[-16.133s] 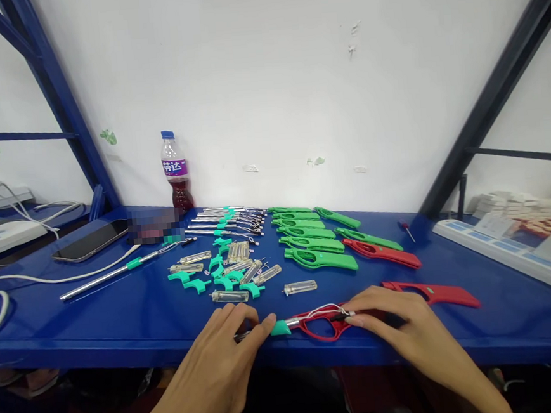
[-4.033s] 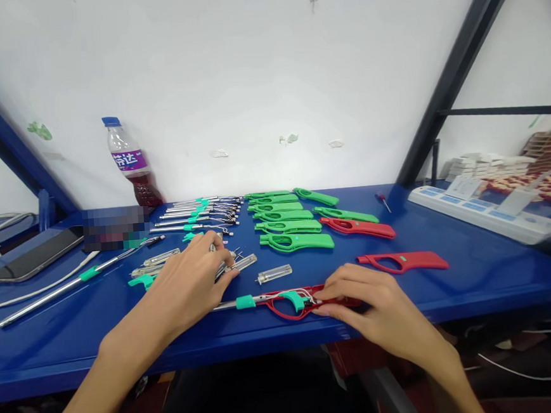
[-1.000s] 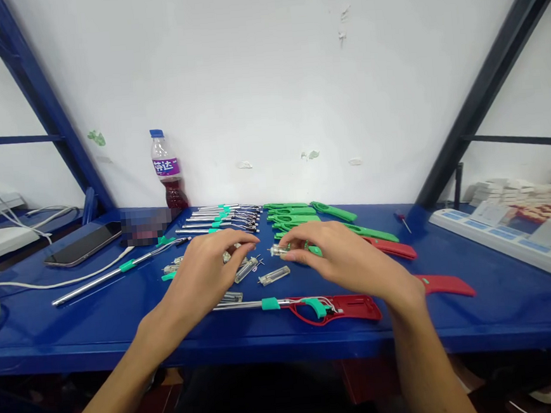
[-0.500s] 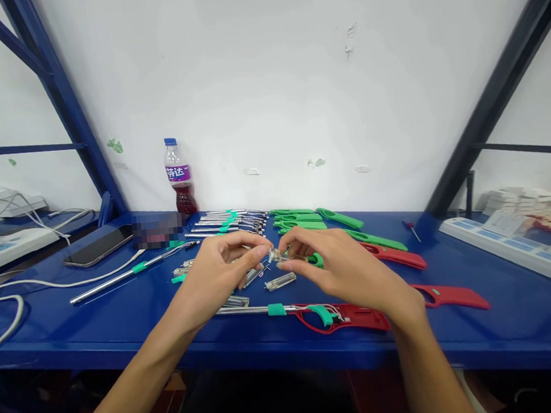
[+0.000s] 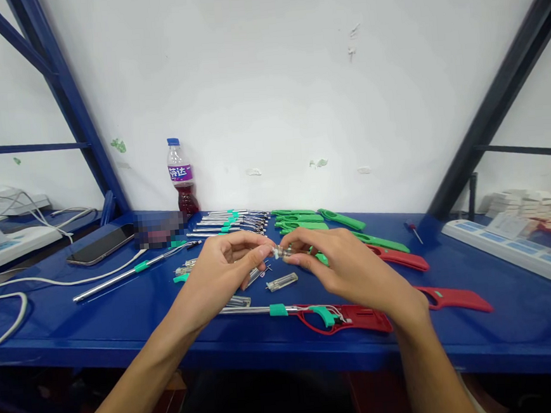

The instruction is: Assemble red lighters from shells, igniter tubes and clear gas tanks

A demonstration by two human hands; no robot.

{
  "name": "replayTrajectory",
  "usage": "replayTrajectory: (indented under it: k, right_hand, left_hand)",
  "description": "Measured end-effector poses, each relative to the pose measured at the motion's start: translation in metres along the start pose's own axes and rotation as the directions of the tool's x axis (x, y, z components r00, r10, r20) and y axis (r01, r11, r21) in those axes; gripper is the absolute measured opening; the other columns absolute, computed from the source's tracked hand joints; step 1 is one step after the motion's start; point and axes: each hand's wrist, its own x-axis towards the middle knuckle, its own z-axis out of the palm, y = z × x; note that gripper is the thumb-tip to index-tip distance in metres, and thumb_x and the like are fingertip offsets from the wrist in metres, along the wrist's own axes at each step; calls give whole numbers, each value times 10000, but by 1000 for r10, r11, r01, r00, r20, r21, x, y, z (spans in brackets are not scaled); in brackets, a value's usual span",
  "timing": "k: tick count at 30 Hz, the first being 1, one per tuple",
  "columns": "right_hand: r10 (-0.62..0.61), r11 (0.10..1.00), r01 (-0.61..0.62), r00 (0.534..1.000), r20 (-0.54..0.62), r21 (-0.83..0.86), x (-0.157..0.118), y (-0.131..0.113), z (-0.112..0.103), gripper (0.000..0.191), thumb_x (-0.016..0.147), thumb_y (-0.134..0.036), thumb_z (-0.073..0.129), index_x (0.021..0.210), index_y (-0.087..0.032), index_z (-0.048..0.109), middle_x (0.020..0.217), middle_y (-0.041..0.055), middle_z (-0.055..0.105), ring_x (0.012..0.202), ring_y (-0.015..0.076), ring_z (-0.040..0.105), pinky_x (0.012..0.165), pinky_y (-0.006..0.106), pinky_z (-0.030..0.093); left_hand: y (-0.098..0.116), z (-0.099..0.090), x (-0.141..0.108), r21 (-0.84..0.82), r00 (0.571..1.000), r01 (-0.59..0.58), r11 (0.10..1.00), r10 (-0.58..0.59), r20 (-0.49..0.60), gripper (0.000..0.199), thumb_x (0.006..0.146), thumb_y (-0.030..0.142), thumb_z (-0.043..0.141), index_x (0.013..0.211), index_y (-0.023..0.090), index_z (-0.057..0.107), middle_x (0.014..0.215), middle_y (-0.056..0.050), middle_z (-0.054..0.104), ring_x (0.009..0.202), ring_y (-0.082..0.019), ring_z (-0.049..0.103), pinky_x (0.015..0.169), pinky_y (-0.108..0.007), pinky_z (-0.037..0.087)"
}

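Clock centred on the held piece, 12 towards the wall. The person's hands are close together above the blue table [image 5: 433, 340], a small clear cartridge [image 5: 283, 252] between them. The right hand [image 5: 344, 261] pinches its body between thumb and fingers. The left hand [image 5: 227, 261] has thumb and forefinger drawn in at the pale tip; whether they grip it, cannot tell.

On the table at 6 o'clock, near the hands: a second cartridge [image 5: 282, 282], lying flat. At 5, by the near edge: a red handle shell [image 5: 367, 318], fitted with a teal trigger [image 5: 323, 316] and white wires. Its metal tube [image 5: 250, 309] runs out towards 7 through a teal sleeve [image 5: 278, 309]. More cartridges at 8, partly hidden by the left hand.

Further off: green handle shells [image 5: 305, 218] at 1, some covered by the right hand; another red shell [image 5: 401, 259] at 3, one more [image 5: 459, 298] at 4. Row of metal rods [image 5: 202, 234] at 10; drink bottle [image 5: 180, 172] beyond them. Phone [image 5: 101, 245] at 9.
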Motion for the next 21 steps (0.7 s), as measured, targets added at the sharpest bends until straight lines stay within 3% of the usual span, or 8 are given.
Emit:
replayTrajectory:
  k: [4,10,15,21]
  right_hand:
    - [-7,1000,7,1000,-3,-28,1,2,0,187,1108,-347,541,1213,-299,688,1090,-24,806,894,163,719,767,314,465]
    - [-29,999,29,1000,1,-46,1,6,2,193,1106,-325,542,1218,-291,695,1112,-8,809,930,193,739,796,334,483]
    - [-55,998,55,999,-1,-30,1,8,2,206,1113,-305,525,1224,-304,698,1149,-19,808,970,185,750,834,325,505]
    - [-64,998,64,998,4,-15,1,8,1,212,1117,-300,526,1241,-305,698,1138,-28,808,981,178,750,827,315,502]
  left_hand:
    - [4,-1,0,90,1000,-22,996,24,-13,304,890,507,744,930,211,796,743,-12,702,572,-113,513,487,-220,377]
    - [2,4,-4,220,996,-60,974,73,-53,253,942,431,670,892,207,780,824,-36,746,669,-155,606,580,-262,474]
    - [0,4,-6,253,997,-46,966,60,-47,252,961,461,668,911,231,759,663,5,687,572,-152,602,501,-250,418]
    - [5,2,-4,254,999,-32,967,37,-18,222,950,432,681,883,231,746,635,9,718,515,-130,595,438,-224,324]
